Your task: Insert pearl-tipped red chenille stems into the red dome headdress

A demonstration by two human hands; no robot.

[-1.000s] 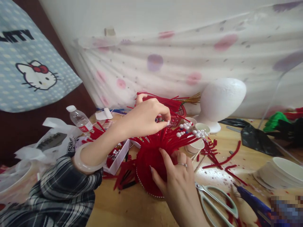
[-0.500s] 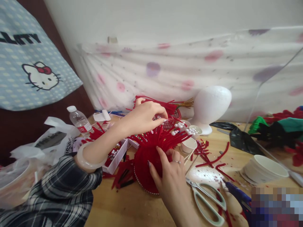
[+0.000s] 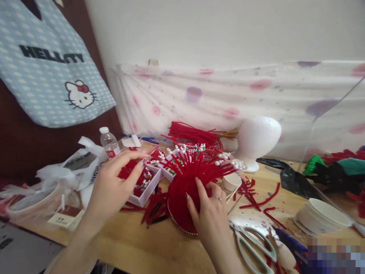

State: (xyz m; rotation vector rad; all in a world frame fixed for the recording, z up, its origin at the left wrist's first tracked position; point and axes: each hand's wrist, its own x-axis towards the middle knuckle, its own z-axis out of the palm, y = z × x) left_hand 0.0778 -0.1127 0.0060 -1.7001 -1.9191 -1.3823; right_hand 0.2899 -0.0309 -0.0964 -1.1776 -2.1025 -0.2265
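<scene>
A red fuzzy headdress (image 3: 179, 201) lies on the table, its rounded base edged with small pearls. Red stems tipped with pearl beads (image 3: 182, 148) fan out from its far side, a few beads blue and green. My right hand (image 3: 211, 205) grips the base, thumb and forefinger on its surface, a ring on one finger. To the left, my left hand (image 3: 114, 182) is raised with thumb and forefinger pinched together; whatever they hold is too small to make out. Below those fingertips stands a pale box (image 3: 149, 188) holding beads and red pieces.
Scissors (image 3: 253, 243) and a blue glue gun (image 3: 291, 243) lie at the right front. Nearby are paper cups (image 3: 231, 182), a stack of white bowls (image 3: 322, 217) and red offcuts (image 3: 251, 194). Behind stand a foam head (image 3: 258, 137), a red basket (image 3: 218, 144) and a bottle (image 3: 110, 142).
My left hand has drawn back from above the stems, left towards the pale box, uncovering the beaded tips. My right hand keeps its place on the headdress. The view has shifted a little.
</scene>
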